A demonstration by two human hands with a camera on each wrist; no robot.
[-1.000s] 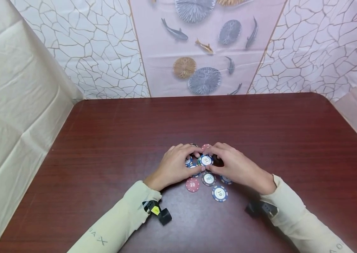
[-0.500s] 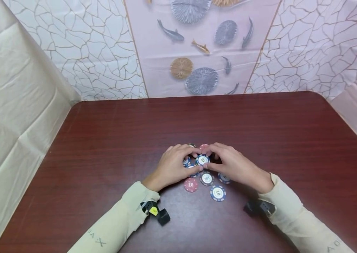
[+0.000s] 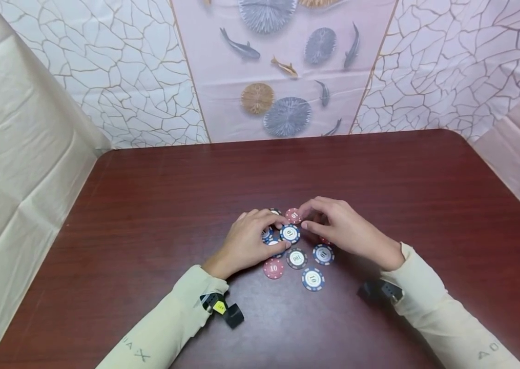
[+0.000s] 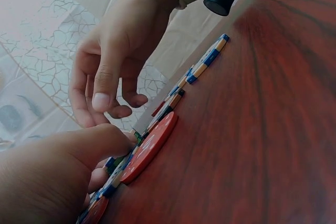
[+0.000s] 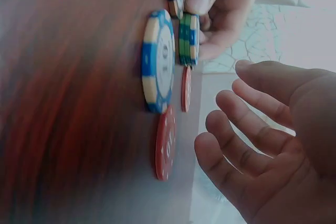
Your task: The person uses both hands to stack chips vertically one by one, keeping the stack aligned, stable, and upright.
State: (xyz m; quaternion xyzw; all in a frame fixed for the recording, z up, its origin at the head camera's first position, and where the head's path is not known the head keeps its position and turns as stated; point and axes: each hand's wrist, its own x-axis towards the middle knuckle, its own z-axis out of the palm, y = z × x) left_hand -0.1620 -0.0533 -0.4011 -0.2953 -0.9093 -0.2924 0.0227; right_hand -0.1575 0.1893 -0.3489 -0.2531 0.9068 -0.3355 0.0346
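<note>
My left hand (image 3: 251, 240) holds a small stack of poker chips (image 3: 290, 233) between curled fingers and thumb. A blue chip marked 10 tops the stack, and green edges show beneath it in the right wrist view (image 5: 189, 39). Just right of the stack, apart from it, my right hand (image 3: 345, 230) hovers with relaxed fingers and nothing in them. Under and beside the left hand, more blue chips (image 3: 267, 235) are partly covered. Toward the back lies a red chip (image 3: 293, 216), close to the right fingertips.
Nearer the person lie a red chip (image 3: 273, 268), a grey-black 100 chip (image 3: 297, 258) and two blue 10 chips, one at right (image 3: 323, 254) and one in front (image 3: 312, 279). The dark wooden table (image 3: 172, 189) is bounded by cloth hangings (image 3: 135, 77).
The right hand has let go of the stack and drawn away to the right, uncovering the back red chip. The left hand stays at the stack. The head view has shifted slightly.
</note>
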